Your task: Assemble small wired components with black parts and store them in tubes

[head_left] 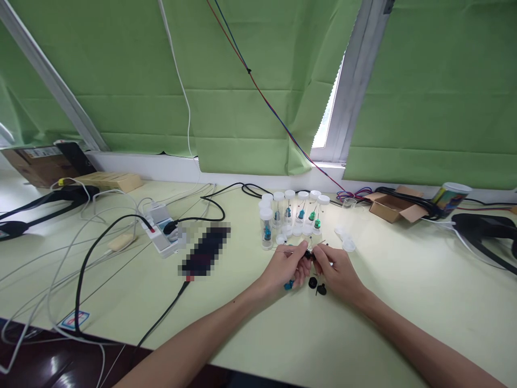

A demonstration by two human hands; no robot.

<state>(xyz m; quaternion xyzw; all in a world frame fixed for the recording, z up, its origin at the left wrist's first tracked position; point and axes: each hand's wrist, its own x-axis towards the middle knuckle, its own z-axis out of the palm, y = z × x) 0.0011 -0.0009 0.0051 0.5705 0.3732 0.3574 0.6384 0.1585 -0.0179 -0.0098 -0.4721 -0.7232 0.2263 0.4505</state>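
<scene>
pale green table (404,302), green blinds (250,102)

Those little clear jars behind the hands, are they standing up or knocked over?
Standing up. The clear jars sit in a row on the table, white caps on top, each with a small blue or green part inside.

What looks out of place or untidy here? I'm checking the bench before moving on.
Loose white caps lie off their vials, and small black parts are scattered by the right hand. Cables sprawl in a tangle across the table. Nothing looks spilled or broken.
</scene>
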